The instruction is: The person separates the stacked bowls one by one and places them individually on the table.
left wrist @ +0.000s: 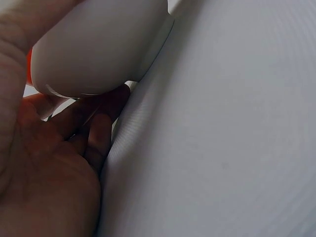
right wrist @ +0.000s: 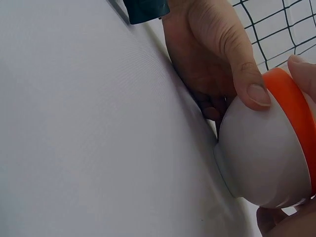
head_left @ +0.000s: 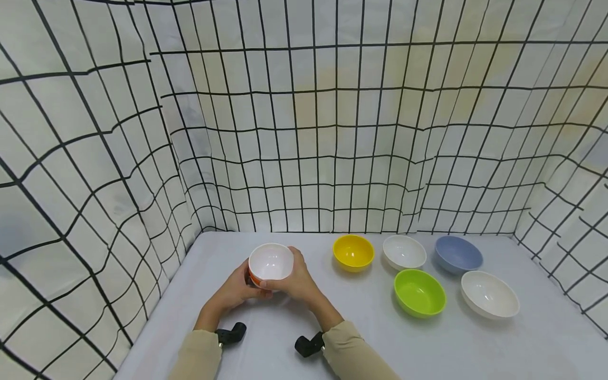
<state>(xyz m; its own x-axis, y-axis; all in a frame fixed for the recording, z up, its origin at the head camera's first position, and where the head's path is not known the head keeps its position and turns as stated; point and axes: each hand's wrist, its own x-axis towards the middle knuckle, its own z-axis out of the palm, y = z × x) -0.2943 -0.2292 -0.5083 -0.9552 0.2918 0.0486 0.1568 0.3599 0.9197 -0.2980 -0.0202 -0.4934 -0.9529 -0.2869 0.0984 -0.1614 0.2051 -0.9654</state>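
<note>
Both hands hold a small bowl stack near the left-middle of the table in the head view. At the top shows a glossy white interior (head_left: 271,261); an orange band (right wrist: 291,116) sits above a white bowl (right wrist: 261,153), whose foot is at the cloth in the right wrist view. My left hand (head_left: 235,289) grips the stack's left side, its thumb against the white bowl and its other fingers low beside it in the left wrist view. My right hand (head_left: 300,281) wraps the right side, thumb across the near face.
To the right stand a yellow bowl (head_left: 353,253), a white bowl (head_left: 404,253), a blue bowl (head_left: 458,255), a green bowl (head_left: 419,293) and a wide white bowl (head_left: 490,295). White cloth covers the table (head_left: 275,343). Black-gridded white curtains (head_left: 304,137) enclose its back and sides.
</note>
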